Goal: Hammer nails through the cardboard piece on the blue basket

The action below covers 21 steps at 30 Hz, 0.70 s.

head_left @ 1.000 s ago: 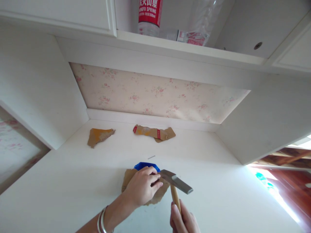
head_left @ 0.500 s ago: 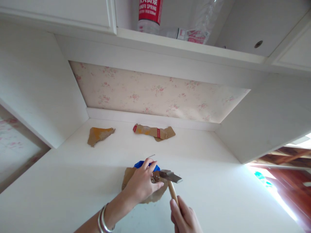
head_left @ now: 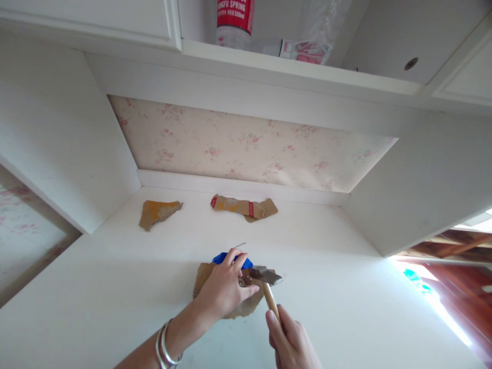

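My right hand (head_left: 290, 335) is wrapped round the wooden handle of a hammer (head_left: 272, 299). The dark metal head is just right of my left hand (head_left: 225, 287), by its fingertips. Thumb and fingers of that hand curl round a small brown thing (head_left: 245, 280) with shiny specks, partly covered by the fingers and the hammer head; its kind I cannot make out. Beneath lies a torn piece of brown cardboard (head_left: 202, 278). Behind the fingers sits something crumpled and bright blue (head_left: 220, 258). A thin nail-like metal piece (head_left: 240, 245) is just beyond the fingers.
Two more cardboard scraps, one pointed (head_left: 158, 212) and one with red print (head_left: 238, 205), lie toward the back of the white tabletop (head_left: 334, 287). Side panels flank it. Overhead, a shelf (head_left: 300, 69) holds a red-labelled bottle (head_left: 234, 20) and other clear plastic bottles.
The hammer and my right hand have shifted slightly left, bringing the head closer to my left fingertips. My left hand keeps nearly the same place and grip.
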Motion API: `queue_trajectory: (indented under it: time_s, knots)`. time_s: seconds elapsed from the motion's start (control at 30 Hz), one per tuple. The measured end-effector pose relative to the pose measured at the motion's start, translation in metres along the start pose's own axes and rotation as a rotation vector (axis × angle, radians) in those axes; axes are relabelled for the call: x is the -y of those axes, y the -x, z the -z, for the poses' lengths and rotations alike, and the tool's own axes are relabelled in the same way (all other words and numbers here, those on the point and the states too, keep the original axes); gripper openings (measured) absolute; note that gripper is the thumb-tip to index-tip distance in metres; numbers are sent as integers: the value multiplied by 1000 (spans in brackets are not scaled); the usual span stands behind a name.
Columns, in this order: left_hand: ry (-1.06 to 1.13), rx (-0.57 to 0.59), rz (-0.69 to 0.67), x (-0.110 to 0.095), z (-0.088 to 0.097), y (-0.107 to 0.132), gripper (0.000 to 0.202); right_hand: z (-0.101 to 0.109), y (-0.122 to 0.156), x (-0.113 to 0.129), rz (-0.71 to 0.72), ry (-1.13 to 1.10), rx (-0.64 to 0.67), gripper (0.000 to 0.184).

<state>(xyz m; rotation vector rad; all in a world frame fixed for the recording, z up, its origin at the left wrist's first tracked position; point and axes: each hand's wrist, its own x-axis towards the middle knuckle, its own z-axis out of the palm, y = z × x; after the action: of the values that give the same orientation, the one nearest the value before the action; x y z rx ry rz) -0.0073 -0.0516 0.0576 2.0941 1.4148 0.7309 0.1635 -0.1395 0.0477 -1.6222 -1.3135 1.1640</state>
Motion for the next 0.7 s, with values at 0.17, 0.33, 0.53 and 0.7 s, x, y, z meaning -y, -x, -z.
queue_trajectory:
  time_s: [0.17,0.33,0.53,0.7]
  knots:
    - [-5,13,-14,-1,1,1,52,3,1,1,-3,34,-42,57]
    - [-34,5,-23,-1,1,1,46,3,3,2,-111,-30,69,54]
    - [-58,25,-75,-3,6,2,40,6,6,3,-87,-145,-18,55]
    - [-121,113,-70,-12,33,-7,24,12,5,-9,-178,-349,-165,56]
